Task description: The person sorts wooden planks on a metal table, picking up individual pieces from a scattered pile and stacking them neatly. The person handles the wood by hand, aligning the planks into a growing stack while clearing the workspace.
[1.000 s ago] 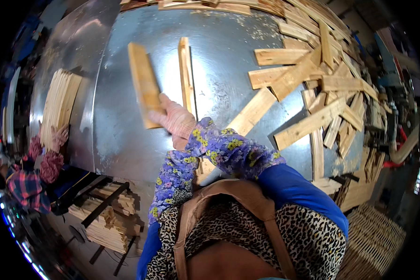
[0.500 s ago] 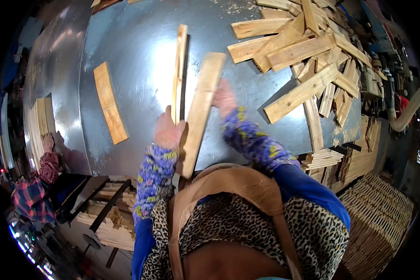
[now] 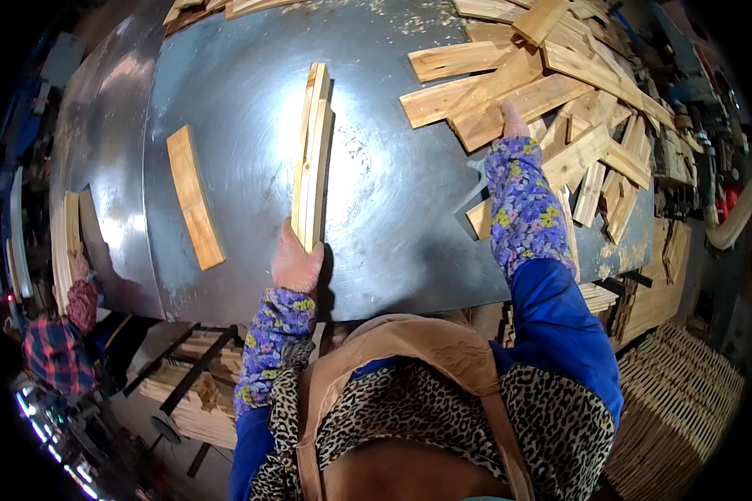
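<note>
In the head view, a pair of wooden slats [image 3: 312, 154] standing on edge near the middle of the worktop [image 3: 393, 217] is gripped at its near end by the left hand [image 3: 297, 263], fingers closed around it. The slats are best kept pressed together and flush while another is fetched. The right hand [image 3: 512, 121] rests on the heap of slats [image 3: 543, 92] at the far right; its grasp is probably closing, though hidden. A single slat [image 3: 195, 197] lies apart on the grey sheet-metal surface. Stacked wood and baskets surround it.
</note>
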The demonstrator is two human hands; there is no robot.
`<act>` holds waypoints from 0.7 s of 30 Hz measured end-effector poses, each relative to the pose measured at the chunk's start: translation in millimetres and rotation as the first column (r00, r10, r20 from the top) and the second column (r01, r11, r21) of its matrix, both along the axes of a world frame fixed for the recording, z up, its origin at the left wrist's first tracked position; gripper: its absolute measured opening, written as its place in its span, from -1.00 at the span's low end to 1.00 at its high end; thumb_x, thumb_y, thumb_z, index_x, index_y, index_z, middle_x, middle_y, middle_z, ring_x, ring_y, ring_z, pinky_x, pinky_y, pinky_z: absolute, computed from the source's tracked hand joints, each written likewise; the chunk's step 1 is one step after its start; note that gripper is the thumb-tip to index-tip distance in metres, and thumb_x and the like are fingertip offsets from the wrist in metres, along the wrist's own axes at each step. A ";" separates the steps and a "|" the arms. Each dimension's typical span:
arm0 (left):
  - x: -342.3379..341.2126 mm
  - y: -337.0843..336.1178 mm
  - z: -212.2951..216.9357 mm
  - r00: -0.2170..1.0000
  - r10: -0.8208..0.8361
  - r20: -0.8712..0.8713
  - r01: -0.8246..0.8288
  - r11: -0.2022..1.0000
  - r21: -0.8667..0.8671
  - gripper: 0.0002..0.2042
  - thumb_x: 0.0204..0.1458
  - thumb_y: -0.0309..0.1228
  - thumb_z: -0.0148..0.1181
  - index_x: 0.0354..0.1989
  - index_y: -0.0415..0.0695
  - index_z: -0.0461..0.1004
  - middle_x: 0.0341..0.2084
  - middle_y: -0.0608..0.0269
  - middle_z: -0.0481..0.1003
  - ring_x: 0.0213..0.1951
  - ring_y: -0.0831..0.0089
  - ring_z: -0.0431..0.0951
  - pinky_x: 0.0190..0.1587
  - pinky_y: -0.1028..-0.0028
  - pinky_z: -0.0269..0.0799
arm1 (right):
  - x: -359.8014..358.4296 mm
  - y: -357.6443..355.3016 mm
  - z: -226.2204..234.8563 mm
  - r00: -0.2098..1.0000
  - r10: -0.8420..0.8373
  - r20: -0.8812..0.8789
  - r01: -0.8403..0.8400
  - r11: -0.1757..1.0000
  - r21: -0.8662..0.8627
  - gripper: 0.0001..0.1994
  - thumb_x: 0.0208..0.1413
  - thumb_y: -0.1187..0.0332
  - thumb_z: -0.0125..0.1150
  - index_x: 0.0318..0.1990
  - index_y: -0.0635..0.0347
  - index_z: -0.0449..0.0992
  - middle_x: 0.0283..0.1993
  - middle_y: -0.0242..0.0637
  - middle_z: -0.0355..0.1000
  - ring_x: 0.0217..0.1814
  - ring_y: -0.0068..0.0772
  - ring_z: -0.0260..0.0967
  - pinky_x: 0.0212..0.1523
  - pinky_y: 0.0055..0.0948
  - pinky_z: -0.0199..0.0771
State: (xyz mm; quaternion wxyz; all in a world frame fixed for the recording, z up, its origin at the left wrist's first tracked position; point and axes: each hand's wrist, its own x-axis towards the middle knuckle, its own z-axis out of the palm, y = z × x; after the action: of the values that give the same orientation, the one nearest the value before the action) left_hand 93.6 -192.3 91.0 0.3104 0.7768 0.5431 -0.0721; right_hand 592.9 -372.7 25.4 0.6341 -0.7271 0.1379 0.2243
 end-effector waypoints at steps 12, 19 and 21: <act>-25.2 31.1 -61.6 0.301 0.944 0.136 0.488 -0.030 -0.872 -0.23 0.32 0.07 0.26 0.49 -0.31 0.35 0.24 -0.23 0.60 0.14 -0.01 0.71 0.21 -0.06 0.69 | -283.1 -15.5 -0.8 0.787 0.616 0.044 -0.617 0.784 0.063 -0.58 0.42 0.25 0.38 0.28 0.30 0.53 0.09 -0.20 0.65 0.05 -0.36 0.64 0.07 -0.33 0.70; 10.1 2.4 -62.8 0.123 0.992 -0.038 0.414 -0.086 -0.906 -0.33 0.42 0.14 0.08 0.41 -0.20 0.48 0.11 -0.12 0.69 0.05 -0.01 0.75 0.19 -0.02 0.70 | -295.8 33.5 11.9 0.507 0.853 0.121 -0.857 0.514 -0.029 -0.41 0.57 0.01 0.12 0.51 0.25 0.41 0.48 0.08 0.46 0.57 -0.06 0.37 0.56 -0.24 0.36; 10.7 -1.6 -49.7 0.150 0.988 0.025 0.165 0.000 -0.986 -0.36 0.43 0.12 0.09 0.41 -0.19 0.48 0.06 -0.09 0.71 -0.02 0.02 0.77 0.09 0.00 0.74 | -224.4 41.5 18.5 0.747 0.638 0.186 -0.585 0.764 -0.272 -0.30 0.48 0.07 0.23 0.58 0.33 0.26 0.46 0.13 0.46 0.53 0.00 0.41 0.48 -0.22 0.42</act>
State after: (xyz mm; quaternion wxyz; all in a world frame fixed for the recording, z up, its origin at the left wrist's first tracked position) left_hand 104.4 -194.0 41.4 0.9026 0.0192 0.3940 0.1724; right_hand 368.5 -331.2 44.0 0.4626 -0.8138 -0.1747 0.3054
